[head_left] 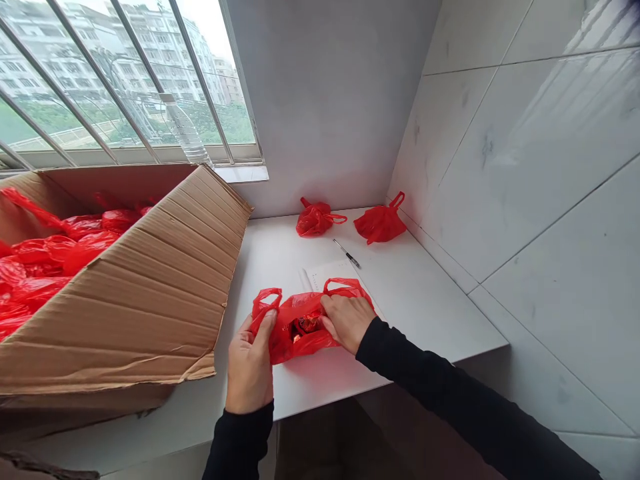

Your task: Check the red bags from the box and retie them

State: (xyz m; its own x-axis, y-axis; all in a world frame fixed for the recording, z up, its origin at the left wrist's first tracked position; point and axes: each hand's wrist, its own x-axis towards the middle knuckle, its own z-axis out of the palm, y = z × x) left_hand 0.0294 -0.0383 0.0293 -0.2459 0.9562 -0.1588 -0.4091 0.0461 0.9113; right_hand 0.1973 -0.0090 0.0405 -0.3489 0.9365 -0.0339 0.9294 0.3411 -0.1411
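A red plastic bag (300, 320) lies on the white counter (420, 293) in front of me, with dark red items showing inside its open mouth. My left hand (250, 363) pinches the bag's left handle loop. My right hand (347, 320) grips the right side of the bag near its other handle. Both sleeves are black. A sheet of white paper (327, 272) lies partly under the bag.
A large open cardboard box (150, 293) full of red bags (45, 260) stands at the left. Two tied red bags (316, 219) (381, 223) sit at the back near the tiled wall. A pen (347, 253) lies between them and me. A plastic bottle (185, 130) stands on the windowsill.
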